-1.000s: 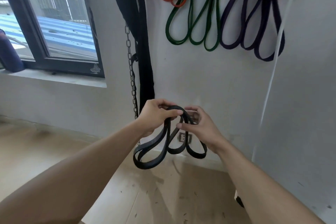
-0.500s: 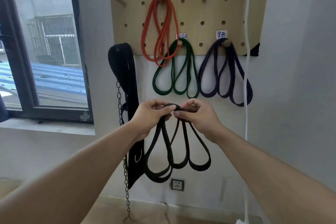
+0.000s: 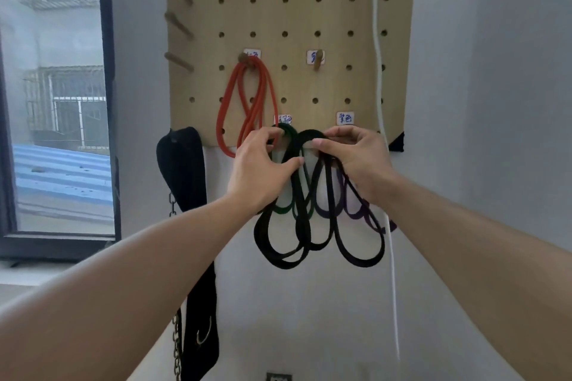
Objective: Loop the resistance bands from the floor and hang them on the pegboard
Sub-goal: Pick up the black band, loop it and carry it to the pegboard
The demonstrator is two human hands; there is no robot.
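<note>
Black band (image 3: 309, 226) is coiled into several long loops, long axis vertical: bunched top up at the hands, loop bottoms hanging straight down. The top sits in front of the pegboard's (image 3: 288, 18) bottom edge, between the two lower pegs' labels; not on a peg.

Left hand (image 3: 263, 170) pinches the left side of the bunch, thumb pressed on a strand, fingers curled round the top. Right hand (image 3: 356, 155) grips the right side of the top, fingers curled over, thumb underneath. The hands are close together, with the band's arch showing between them.

Look: flat, matte black, wide strap; roughly three or four loops, the left ones overlapping, the right one hanging apart and slightly lower.

On the board:
- red band (image 3: 247, 102) looped over the upper-left peg, hanging down past the board's edge
- green band (image 3: 286, 210) behind the black loops, its top by the left fingertips
- purple band (image 3: 356, 213) behind the right hand, mostly hidden
- empty peg (image 3: 317, 63) upper right, label behind it; text unreadable

A white cord (image 3: 379, 71) runs down the board's right side. A black strap (image 3: 182, 170) with a chain (image 3: 177, 346) hangs left of the board.
</note>
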